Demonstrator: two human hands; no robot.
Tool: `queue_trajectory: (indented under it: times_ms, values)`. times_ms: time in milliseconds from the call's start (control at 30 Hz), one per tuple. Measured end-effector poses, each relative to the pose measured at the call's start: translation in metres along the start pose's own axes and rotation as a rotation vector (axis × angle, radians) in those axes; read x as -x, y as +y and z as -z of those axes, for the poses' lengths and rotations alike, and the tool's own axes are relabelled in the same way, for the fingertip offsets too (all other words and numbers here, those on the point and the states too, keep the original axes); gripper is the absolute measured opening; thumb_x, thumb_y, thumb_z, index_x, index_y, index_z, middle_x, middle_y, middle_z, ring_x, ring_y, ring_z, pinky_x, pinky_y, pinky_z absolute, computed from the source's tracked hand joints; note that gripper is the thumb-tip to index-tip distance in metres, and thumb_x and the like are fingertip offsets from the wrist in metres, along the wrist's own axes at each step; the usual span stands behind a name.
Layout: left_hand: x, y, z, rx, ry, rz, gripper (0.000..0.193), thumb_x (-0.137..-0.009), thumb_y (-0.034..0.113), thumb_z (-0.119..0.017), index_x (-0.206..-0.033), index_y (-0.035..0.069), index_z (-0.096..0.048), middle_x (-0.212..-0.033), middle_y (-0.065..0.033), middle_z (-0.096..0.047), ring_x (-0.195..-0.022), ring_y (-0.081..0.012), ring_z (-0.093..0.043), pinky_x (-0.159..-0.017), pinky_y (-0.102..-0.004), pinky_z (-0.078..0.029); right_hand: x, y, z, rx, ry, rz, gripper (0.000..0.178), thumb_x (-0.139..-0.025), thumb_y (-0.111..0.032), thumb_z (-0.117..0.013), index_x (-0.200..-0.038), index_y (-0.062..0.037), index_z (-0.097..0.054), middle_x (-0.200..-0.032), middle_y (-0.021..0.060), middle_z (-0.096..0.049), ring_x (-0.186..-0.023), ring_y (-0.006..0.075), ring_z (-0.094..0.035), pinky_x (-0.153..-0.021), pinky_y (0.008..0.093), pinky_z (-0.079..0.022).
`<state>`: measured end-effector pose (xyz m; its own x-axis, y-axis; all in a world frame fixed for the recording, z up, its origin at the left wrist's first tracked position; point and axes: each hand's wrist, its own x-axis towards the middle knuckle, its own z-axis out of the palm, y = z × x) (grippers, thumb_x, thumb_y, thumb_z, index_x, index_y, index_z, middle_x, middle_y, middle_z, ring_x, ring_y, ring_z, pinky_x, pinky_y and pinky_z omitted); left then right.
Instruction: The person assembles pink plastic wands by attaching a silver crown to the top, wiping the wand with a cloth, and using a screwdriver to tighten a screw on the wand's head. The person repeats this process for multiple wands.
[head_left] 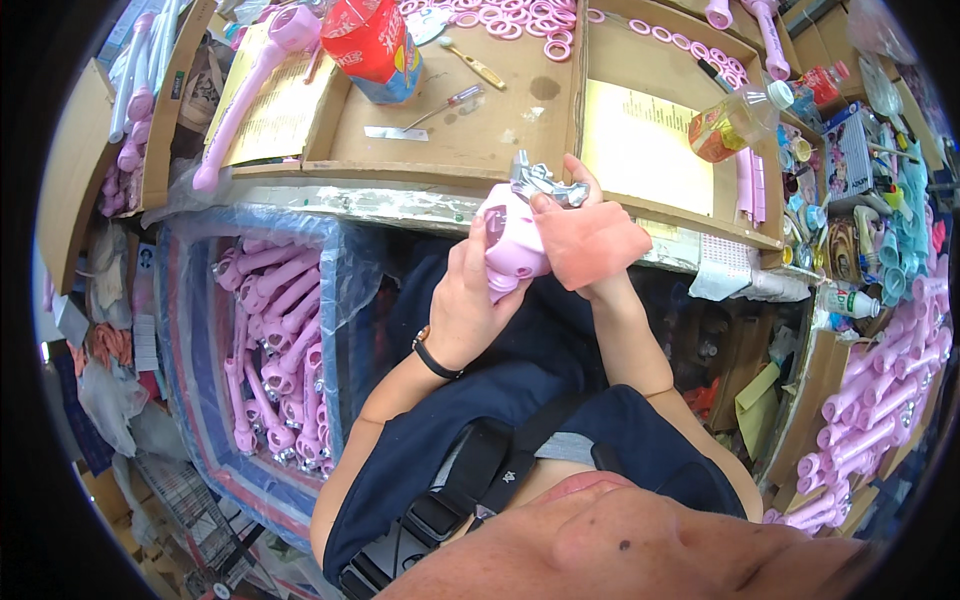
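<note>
In front of my chest, my left hand (468, 298) is closed around a glossy pink plastic handle (519, 243) with a rounded head, seen nearly end-on. My right hand (586, 180) pinches a shiny silver piece (552, 188) between thumb and fingers, right at the top of the pink head. Whether the silver piece is fixed to the head, I cannot tell. A salmon-coloured cloth (600, 244) drapes over the right palm and hides most of that hand. Similar pink handles (283, 330) lie piled in a plastic-lined container (190, 350) to the left.
Cardboard trays (480, 135) on the bench ahead hold pink rings (500, 18), a screwdriver (445, 105), a toothbrush (472, 64) and a red packet (370, 45). A drink bottle (740, 122) tilts over a yellow sheet (648, 145). More pink handles (870, 420) fill a box at right.
</note>
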<state>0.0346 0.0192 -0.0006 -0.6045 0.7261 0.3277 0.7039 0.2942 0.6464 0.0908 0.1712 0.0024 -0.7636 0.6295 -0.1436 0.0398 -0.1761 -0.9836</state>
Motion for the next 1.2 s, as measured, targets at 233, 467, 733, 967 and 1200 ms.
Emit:
queue_trajectory:
  times_ms: [233, 467, 733, 967, 1200]
  values:
    - [-0.007, -0.014, 0.01, 0.443, -0.174, 0.118, 0.099, -0.068, 0.01, -0.077, -0.142, -0.003, -0.011, -0.135, -0.0219, -0.035, -0.125, -0.0266, -0.04, -0.102, -0.0353, -0.033, -0.015, 0.007, 0.009, 0.246, 0.024, 0.276, 0.04, -0.09, -0.026, -0.061, -0.119, -0.0004, -0.048, -0.091, 0.0064, -0.06, -0.074, 0.0097, -0.057, -0.064, 0.0233, -0.048]
    - [-0.008, -0.013, -0.001, 0.443, -0.149, 0.098, 0.097, -0.067, 0.009, -0.076, -0.142, 0.0, -0.016, -0.137, -0.0245, -0.036, -0.124, -0.0336, -0.044, -0.099, -0.0359, -0.039, -0.003, -0.054, -0.008, -0.343, 0.299, 0.269, 0.017, -0.098, -0.019, -0.046, -0.104, -0.0054, -0.055, -0.064, -0.0057, -0.043, -0.05, 0.0012, -0.042, -0.043, 0.018, -0.033]
    - [-0.02, -0.009, 0.005, 0.313, -0.11, -0.016, 0.052, -0.063, 0.004, -0.074, -0.113, 0.005, -0.061, -0.121, -0.0159, -0.054, -0.119, -0.03, -0.048, -0.099, -0.0362, -0.037, -0.022, -0.036, -0.023, 0.942, 0.546, 0.874, 0.017, -0.08, -0.016, -0.066, -0.094, -0.007, -0.062, -0.097, 0.0099, -0.057, -0.085, 0.0265, -0.056, -0.077, 0.0373, -0.043]
    - [-0.015, -0.012, -0.003, 0.317, 0.005, 0.046, 0.076, -0.069, 0.005, -0.075, -0.134, 0.001, -0.037, -0.126, -0.0152, -0.048, -0.111, -0.024, -0.052, -0.092, -0.0311, -0.044, 0.017, -0.016, -0.027, 0.721, 0.302, 0.802, 0.036, -0.071, -0.026, -0.075, -0.096, -0.0042, -0.062, -0.101, 0.0121, -0.054, -0.096, 0.0298, -0.051, -0.083, 0.0395, -0.042]
    - [0.002, -0.012, -0.001, 0.558, 0.117, 0.27, 0.051, -0.072, 0.006, -0.074, -0.12, 0.002, -0.057, -0.132, -0.0214, -0.045, -0.111, -0.0326, -0.052, -0.094, -0.036, -0.043, 0.021, -0.007, -0.023, 0.579, 0.266, 0.784, 0.048, -0.072, -0.038, -0.077, -0.097, -0.0038, -0.054, -0.101, 0.0125, -0.048, -0.101, 0.0284, -0.049, -0.088, 0.0385, -0.04]
